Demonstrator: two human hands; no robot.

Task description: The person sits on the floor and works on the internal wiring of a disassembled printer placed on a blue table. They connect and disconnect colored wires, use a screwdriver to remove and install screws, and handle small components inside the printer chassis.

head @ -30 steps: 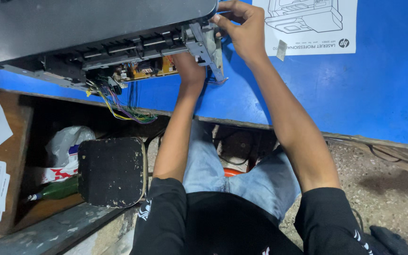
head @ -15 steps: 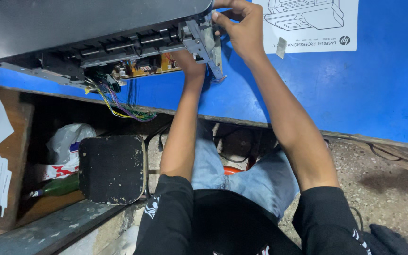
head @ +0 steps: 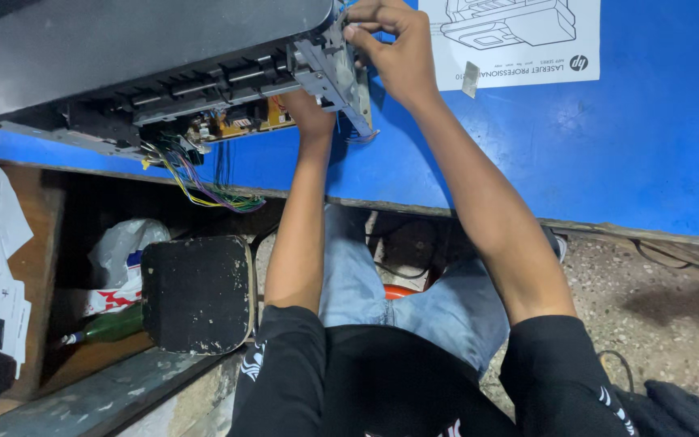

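- Head view: a large dark grey printer body (head: 123,48) with its side opened is lying on the blue counter (head: 608,162), at the upper left of the picture.
- The right hand (head: 398,48) is curling over the top of a grey metal and plastic side assembly (head: 329,77) at the printer's near corner, its fingertips (head: 355,32) pinching the upper edge of that part.
- The left hand (head: 311,109) is reaching up under the same assembly; its fingers are hidden behind the part, so how far it is closed cannot be told.
- A yellow-brown circuit board (head: 240,121) is showing in the open side, and a bundle of coloured wires (head: 204,186) is hanging from it over the counter's edge.
- A white printed sheet with a line drawing of a printer (head: 519,40) is lying on the counter just beside the right hand.
- Below the counter, a black square stool seat (head: 196,295) is standing beside the person's left arm, with a green bottle (head: 111,324) and a white plastic bag (head: 119,251) near it.
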